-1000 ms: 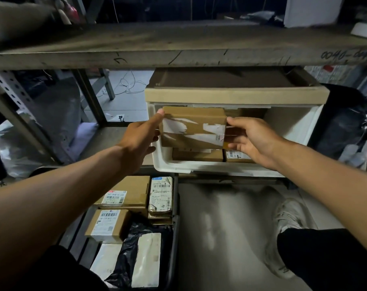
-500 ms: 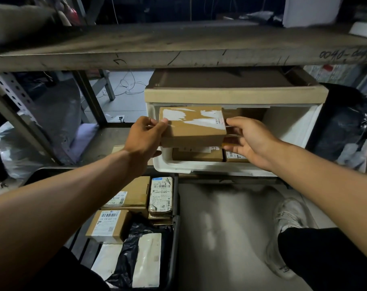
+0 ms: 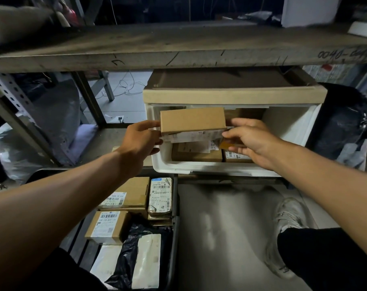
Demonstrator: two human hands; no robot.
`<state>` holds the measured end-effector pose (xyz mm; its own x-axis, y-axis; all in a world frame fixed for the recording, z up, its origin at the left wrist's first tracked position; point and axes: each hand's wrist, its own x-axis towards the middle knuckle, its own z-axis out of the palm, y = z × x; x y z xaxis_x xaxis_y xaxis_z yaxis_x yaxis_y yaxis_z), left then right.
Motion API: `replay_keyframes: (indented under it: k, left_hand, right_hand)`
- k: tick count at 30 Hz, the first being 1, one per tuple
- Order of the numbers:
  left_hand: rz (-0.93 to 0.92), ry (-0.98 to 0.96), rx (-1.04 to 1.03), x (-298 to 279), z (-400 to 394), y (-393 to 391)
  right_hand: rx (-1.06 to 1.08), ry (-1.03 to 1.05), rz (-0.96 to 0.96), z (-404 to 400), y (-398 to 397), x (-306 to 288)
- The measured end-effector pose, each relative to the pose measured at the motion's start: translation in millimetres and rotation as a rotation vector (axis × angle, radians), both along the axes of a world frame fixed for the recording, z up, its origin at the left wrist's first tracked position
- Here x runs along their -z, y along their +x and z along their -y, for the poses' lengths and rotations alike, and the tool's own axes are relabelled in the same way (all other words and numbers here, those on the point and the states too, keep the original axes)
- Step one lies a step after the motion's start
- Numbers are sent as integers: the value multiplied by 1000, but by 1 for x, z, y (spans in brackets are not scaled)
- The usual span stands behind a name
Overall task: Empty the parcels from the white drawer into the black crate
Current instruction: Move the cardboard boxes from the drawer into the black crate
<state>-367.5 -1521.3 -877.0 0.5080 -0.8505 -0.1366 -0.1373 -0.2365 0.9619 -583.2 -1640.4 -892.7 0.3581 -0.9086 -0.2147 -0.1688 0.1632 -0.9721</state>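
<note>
A brown cardboard parcel point(image 3: 192, 120) hangs above the left half of the open white drawer point(image 3: 212, 169). My left hand point(image 3: 141, 139) grips its left end and my right hand point(image 3: 248, 138) pinches its right end. Its plain brown face is up and its white label faces me along the lower edge. More brown parcels point(image 3: 196, 152) lie in the drawer beneath it. The black crate point(image 3: 175, 223) stands on the floor below left, holding several labelled boxes and bags.
A grey shelf board point(image 3: 178, 49) runs overhead just above the drawer unit. Metal shelf uprights point(image 3: 88, 97) stand to the left. My white shoe point(image 3: 287, 227) rests on the grey floor to the right of the crate. Dark bags sit at the far right.
The parcel has been rolled in both hands: its taped face turned away, and the plain side is now up with the label toward me. It stays above the drawer.
</note>
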Motion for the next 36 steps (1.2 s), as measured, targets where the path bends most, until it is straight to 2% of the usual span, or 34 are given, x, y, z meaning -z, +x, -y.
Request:
replay_keyframes:
  k: [6,20,27,32,36]
  left_hand:
    - [26,29,24,-1,-1,-1]
    - [-117,84,98,4,1,-6]
    - [-190,150,264,0,-3,-10]
    - [-313,167,337,-1,-3,-19]
    - [-307,124,320,1,-9,-20]
  right_hand:
    - [-6,-18,-4,4,-2,0]
    - [-54,25,43,-6,3,-6]
    - [11,138,247,-3,6,-11]
    - [52,110,272,-4,15,-6]
    - [65,118,276,-12,22,-1]
